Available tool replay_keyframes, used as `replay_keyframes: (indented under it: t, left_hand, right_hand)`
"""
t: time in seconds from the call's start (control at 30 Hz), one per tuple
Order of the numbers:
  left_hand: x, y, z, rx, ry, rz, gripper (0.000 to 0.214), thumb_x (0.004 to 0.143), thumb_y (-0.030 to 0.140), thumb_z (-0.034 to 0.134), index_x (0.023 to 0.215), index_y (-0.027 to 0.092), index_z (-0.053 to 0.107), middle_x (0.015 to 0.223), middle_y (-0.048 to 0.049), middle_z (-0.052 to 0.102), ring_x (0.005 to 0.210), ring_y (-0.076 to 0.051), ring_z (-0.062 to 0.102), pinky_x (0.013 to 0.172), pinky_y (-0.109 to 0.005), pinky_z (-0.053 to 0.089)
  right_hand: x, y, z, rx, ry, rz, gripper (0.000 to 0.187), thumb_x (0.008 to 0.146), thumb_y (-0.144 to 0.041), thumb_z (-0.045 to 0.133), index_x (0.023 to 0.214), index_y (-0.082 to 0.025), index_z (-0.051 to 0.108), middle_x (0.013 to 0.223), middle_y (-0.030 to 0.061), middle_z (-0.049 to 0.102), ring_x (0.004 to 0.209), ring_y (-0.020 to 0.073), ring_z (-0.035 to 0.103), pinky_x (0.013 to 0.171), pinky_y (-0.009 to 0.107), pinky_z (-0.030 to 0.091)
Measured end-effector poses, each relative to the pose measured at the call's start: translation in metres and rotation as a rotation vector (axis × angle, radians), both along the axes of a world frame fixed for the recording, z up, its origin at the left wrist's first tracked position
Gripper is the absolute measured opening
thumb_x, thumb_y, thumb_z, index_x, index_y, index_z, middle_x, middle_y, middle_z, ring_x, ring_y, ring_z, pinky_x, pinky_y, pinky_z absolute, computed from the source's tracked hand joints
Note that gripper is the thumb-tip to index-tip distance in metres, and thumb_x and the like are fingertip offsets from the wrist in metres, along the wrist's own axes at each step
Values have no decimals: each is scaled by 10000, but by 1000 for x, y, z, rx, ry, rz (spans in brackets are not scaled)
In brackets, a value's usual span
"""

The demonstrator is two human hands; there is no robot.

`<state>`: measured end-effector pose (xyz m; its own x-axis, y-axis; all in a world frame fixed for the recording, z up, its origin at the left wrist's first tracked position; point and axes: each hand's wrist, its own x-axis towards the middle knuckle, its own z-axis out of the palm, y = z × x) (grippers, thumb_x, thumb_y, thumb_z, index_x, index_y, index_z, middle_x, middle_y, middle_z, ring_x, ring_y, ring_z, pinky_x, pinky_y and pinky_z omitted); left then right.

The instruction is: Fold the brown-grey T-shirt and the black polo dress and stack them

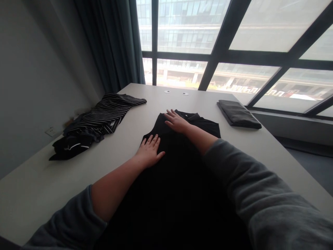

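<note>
Both hands lie open and flat on a black garment [179, 180] spread across a pale table [262, 149], palms down and gripping nothing. The left hand [151, 151] presses on the garment's left edge with its fingers close together and pointing away from the person, the thumb angled out to the right. The right hand [177, 121] rests farther off, near the garment's far end, with its fingers slightly spread and pointing left. Grey sleeves [262, 198] of soft, thick fabric are pushed up, leaving both forearms bare.

The garment is matte and very dark, with little visible texture. It runs from the near table edge up the middle of the tabletop, narrowing on the left toward the far end, where a folded or collared part shows just beyond the right hand.

On the table's left side, well apart from the hands, lies a crumpled heap topped by a black garment with thin white stripes [109, 116]. On the far right sits a neatly folded dark cloth [238, 114], a flat rectangle. Two small round discs [167, 91] are set in the tabletop near the window [234, 34], whose dark frame bars cross at angles. A dark curtain [114, 45] hangs at the left.
</note>
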<state>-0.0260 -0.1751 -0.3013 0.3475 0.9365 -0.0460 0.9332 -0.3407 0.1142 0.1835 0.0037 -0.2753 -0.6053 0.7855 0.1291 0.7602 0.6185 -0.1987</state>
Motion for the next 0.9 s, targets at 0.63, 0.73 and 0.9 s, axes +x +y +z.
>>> replay_keyframes:
  t: [0.63,0.73,0.9]
  left_hand:
    - [-65,-126,-11,107,-2,-228,653,1085,559,426,1676,294,344,1757,-70,250,1632,-322,225,1298,-550,292]
    - [-77,-162,-4,91,11,-282,668,1075,581,441,1682,332,317,1761,-60,232,1620,-323,266,1297,-549,297]
    - [-78,-194,7,96,8,-330,727,1038,601,516,1687,360,293,1764,-47,232,1613,-332,287,1288,-537,323]
  right_hand:
    - [105,-206,-13,-160,-122,164,745,1072,-589,472,1701,-225,307,1750,107,159,1641,338,134,1341,579,165]
    - [126,-260,-14,-210,-86,153,725,1075,-595,469,1703,-282,287,1756,77,151,1641,330,129,1343,600,125]
    - [131,-354,-8,-277,26,181,668,1056,-539,549,1670,-355,360,1748,66,186,1635,353,162,1323,668,87]
